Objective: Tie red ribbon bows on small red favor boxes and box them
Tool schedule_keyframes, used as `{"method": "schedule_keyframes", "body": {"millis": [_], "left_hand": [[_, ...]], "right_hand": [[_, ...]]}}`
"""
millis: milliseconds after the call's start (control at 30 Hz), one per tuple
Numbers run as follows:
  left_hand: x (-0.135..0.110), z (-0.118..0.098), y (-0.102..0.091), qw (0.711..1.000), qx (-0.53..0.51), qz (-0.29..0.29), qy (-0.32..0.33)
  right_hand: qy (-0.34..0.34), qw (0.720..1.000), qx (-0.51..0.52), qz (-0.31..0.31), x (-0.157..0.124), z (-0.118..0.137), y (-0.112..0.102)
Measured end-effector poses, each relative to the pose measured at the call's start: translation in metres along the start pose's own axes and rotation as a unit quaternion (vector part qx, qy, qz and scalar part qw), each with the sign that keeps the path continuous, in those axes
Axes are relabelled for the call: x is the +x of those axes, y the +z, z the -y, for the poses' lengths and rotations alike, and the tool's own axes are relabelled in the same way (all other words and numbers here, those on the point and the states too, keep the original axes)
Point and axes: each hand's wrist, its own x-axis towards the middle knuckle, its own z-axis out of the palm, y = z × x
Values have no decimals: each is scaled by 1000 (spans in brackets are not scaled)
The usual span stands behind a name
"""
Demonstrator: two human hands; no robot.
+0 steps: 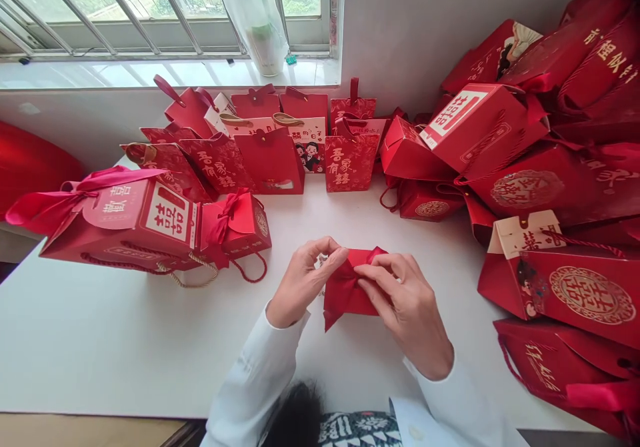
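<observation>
My hands hold a small red gift box (350, 294) just above the white table (125, 340), with a dark red satin ribbon (345, 287) bunched on its top. My left hand (303, 282) pinches the ribbon from the left, fingertips together at the knot. My right hand (405, 307) presses on the ribbon from the right, its fingers laid over the red box. The knot itself is partly hidden behind my fingers.
Many red paper gift bags and boxes with gold and white prints stand along the wall and pile up at the right. A large red bag with a pink bow (115, 220) lies at the left. A window sill (170, 74) runs behind.
</observation>
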Motion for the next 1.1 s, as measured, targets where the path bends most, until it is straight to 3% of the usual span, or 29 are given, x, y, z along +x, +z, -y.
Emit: {"method": "schedule_keyframes", "body": {"millis": [133,400,567,733,967,1100], "left_hand": [[1,-1,1,1000,-17,6,1],[2,2,7,988,-147,7,-48],[2,1,6,998,-61,-14,-12],[-12,2,-7,999,18,14,42],[-25,2,-13,988,130,-38,69],[-24,5,-3,986,127,-69,77]], "right_hand": [[25,999,7,29,0,-1,9],[49,998,14,38,-2,2,13],[66,997,33,21,-3,3,11],[141,987,41,-63,-2,-13,-3],[252,949,184,35,7,-40,-6],[248,951,183,31,6,-33,-4]]}}
